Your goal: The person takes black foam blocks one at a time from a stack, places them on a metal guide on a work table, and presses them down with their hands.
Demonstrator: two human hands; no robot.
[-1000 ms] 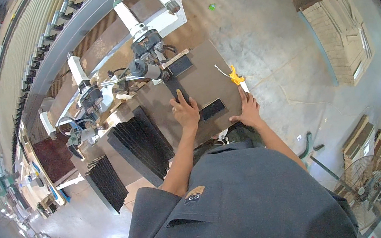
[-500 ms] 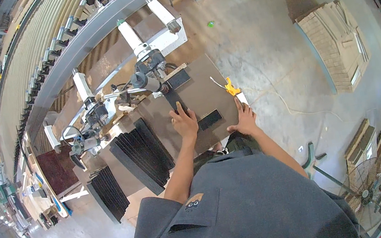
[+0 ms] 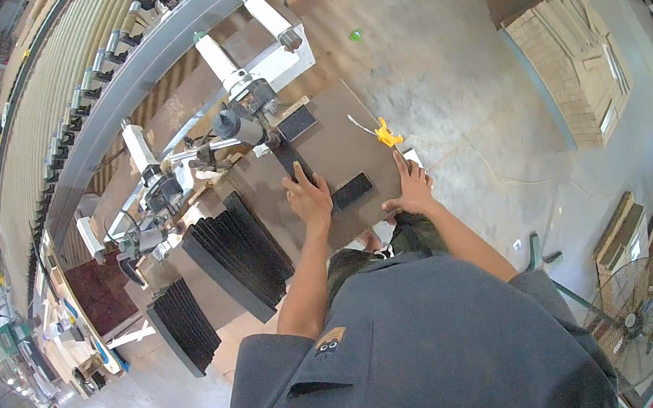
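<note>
Everything in view has shifted slightly toward eleven o'clock since half a second ago, while the hands and things keep their places relative to each other. Farthest left of the work, a small stack of dark strips [image 3: 185,322] lies well off toward eight o'clock from the person's left hand; a larger, fanned stack [image 3: 233,256] lies nearer, also toward eight. Next comes a machine head [image 3: 240,126], toward eleven o'clock, over the far end of a single dark strip [image 3: 290,155]. That strip lies on a brown board [image 3: 336,152], and the left hand [image 3: 309,200] sits on its near end, one finger stretched along it; whether thumb and fingers pinch it, one cannot tell. One black block [image 3: 297,123] lies at twelve o'clock from this hand, another black block [image 3: 352,191] at three, just beside it. Farther right, the right hand [image 3: 411,189] is spread wide at the board's edge, grasping nothing visible. Near its fingertips, toward twelve o'clock, are a white piece [image 3: 412,157] and a yellow object [image 3: 388,134]. Beyond, stacked wood [image 3: 576,65] lies at two o'clock and a fan [image 3: 635,318] stands at four.
</note>
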